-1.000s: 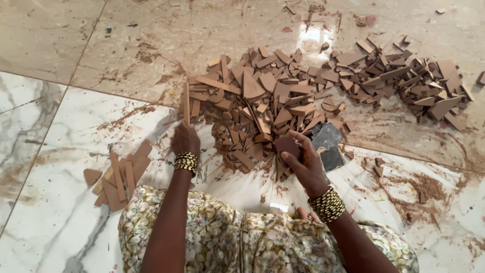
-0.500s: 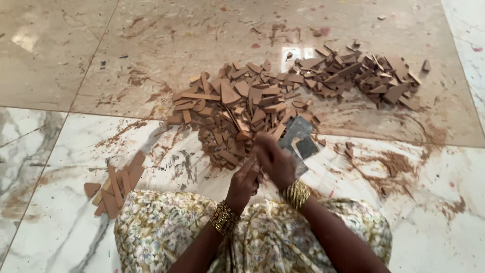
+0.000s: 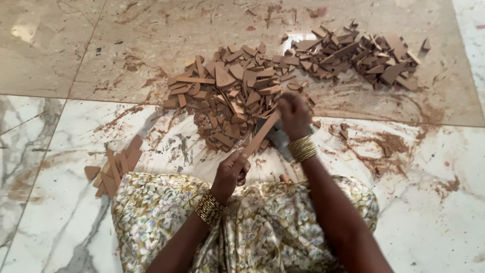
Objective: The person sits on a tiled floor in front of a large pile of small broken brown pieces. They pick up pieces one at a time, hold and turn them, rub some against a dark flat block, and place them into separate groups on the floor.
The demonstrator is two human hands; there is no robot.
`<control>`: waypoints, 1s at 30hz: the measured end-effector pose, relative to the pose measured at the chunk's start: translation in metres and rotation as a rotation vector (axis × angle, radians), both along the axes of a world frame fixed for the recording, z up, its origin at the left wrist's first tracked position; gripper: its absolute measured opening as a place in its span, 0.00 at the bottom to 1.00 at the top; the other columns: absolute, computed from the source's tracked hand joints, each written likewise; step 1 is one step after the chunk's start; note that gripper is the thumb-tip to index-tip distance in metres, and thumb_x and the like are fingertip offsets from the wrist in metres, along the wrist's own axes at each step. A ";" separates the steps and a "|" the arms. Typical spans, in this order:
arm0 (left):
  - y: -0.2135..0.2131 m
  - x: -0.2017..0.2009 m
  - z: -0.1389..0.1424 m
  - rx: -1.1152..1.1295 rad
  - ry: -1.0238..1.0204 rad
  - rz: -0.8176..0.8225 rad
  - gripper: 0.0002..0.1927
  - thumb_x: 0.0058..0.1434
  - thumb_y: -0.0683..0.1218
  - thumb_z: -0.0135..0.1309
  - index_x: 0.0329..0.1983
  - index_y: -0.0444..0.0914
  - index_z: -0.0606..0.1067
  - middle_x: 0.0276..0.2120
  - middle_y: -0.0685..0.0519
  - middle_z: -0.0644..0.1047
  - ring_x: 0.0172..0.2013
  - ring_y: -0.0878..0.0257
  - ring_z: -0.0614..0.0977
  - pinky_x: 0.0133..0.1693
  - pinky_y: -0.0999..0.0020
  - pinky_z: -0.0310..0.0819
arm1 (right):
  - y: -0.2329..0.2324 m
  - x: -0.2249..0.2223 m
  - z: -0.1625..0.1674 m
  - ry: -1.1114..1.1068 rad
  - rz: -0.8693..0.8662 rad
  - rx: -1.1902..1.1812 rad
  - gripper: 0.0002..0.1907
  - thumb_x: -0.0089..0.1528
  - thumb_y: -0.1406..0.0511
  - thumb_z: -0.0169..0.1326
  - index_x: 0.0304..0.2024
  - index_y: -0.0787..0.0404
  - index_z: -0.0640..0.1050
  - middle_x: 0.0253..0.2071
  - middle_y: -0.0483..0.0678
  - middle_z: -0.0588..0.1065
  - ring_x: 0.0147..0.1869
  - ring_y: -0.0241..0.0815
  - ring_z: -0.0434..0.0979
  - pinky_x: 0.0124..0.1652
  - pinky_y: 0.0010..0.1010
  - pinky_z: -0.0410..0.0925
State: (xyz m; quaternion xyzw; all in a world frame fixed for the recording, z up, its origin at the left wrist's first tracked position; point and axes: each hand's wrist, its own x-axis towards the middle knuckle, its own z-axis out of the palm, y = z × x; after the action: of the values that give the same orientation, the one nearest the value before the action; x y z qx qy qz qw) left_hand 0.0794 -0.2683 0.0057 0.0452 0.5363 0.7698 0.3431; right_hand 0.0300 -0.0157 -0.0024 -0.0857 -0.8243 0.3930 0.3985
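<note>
the left hand [image 3: 230, 174] is gripping the lower end of one long brown strip [image 3: 258, 136], fingers fully wrapped around it. the strip is pointing up and to the right, at a slant, above the white marble floor [image 3: 434, 222]. the right hand [image 3: 294, 115] is closing over the upper end of the same strip, fingers curled; whether it is also holding the dark grey flat block [image 3: 277, 136] directly below it cannot be told. one block is showing, partly hidden by the hand and the strip.

each wrist is wearing a stack of gold bangles: one stack on the left wrist [image 3: 208, 208], one on the right wrist [image 3: 302, 148]. a floral cloth [image 3: 151, 212] is covering the person's lap at the bottom of the view.

three groups of brown pieces are lying on the floor. the large central pile [image 3: 227, 96] is sitting just beyond the hands, straddling the joint between the white tile and the beige tile [image 3: 101, 45]; its pieces are too many and too overlapped to count. a second pile [image 3: 364, 53] is lying further off to the upper right, touching the central pile at its edge. a small stack of strips [image 3: 113, 167], roughly eight, is lying to the left, beside the cloth. brown dust smears [image 3: 389, 144] are marking the floor to the right of the hands.
</note>
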 end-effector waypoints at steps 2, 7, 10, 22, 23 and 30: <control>-0.006 0.000 0.005 -0.019 0.017 -0.035 0.22 0.77 0.51 0.46 0.61 0.27 0.69 0.28 0.57 0.70 0.20 0.74 0.63 0.20 0.77 0.59 | 0.021 -0.006 0.002 -0.068 0.104 -0.512 0.15 0.71 0.61 0.57 0.57 0.62 0.77 0.44 0.46 0.81 0.38 0.28 0.84 0.33 0.20 0.80; 0.003 -0.002 0.020 -0.450 0.887 0.229 0.22 0.78 0.55 0.39 0.67 0.39 0.65 0.35 0.54 0.77 0.30 0.71 0.74 0.30 0.75 0.70 | 0.006 0.013 0.027 -0.187 0.317 -0.938 0.18 0.67 0.57 0.54 0.54 0.60 0.76 0.27 0.42 0.74 0.20 0.28 0.70 0.19 0.21 0.66; 0.013 0.005 0.021 -0.529 1.212 0.287 0.20 0.83 0.55 0.38 0.67 0.37 0.69 0.38 0.55 0.75 0.35 0.71 0.75 0.36 0.76 0.71 | -0.013 0.023 0.048 -0.217 0.505 -1.038 0.16 0.69 0.57 0.53 0.51 0.62 0.76 0.32 0.39 0.74 0.22 0.27 0.69 0.21 0.19 0.63; 0.003 -0.020 0.019 0.212 -0.258 -0.051 0.13 0.74 0.53 0.45 0.45 0.39 0.70 0.20 0.63 0.61 0.17 0.74 0.56 0.18 0.79 0.52 | 0.008 0.013 0.043 0.014 0.298 -1.006 0.13 0.71 0.61 0.55 0.54 0.61 0.77 0.30 0.44 0.74 0.22 0.27 0.67 0.20 0.19 0.62; 0.004 -0.019 0.019 0.259 -0.298 -0.022 0.15 0.74 0.55 0.44 0.44 0.39 0.70 0.19 0.64 0.60 0.16 0.75 0.55 0.17 0.79 0.51 | 0.005 0.013 0.044 0.062 0.334 -1.049 0.14 0.72 0.61 0.57 0.57 0.60 0.78 0.28 0.45 0.72 0.23 0.27 0.66 0.21 0.18 0.62; 0.008 -0.018 0.007 0.689 -0.548 -0.214 0.22 0.79 0.60 0.35 0.37 0.42 0.69 0.17 0.65 0.57 0.17 0.74 0.54 0.16 0.78 0.49 | -0.061 0.045 0.038 0.007 0.395 0.056 0.12 0.69 0.66 0.58 0.53 0.62 0.74 0.43 0.53 0.79 0.42 0.39 0.82 0.36 0.30 0.76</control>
State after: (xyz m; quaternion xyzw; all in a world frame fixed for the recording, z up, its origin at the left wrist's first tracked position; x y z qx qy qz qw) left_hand 0.0618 -0.2603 0.0123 0.0063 0.1304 0.8471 0.5151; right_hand 0.0750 -0.0771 0.0359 0.0902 -0.8342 0.4409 0.3189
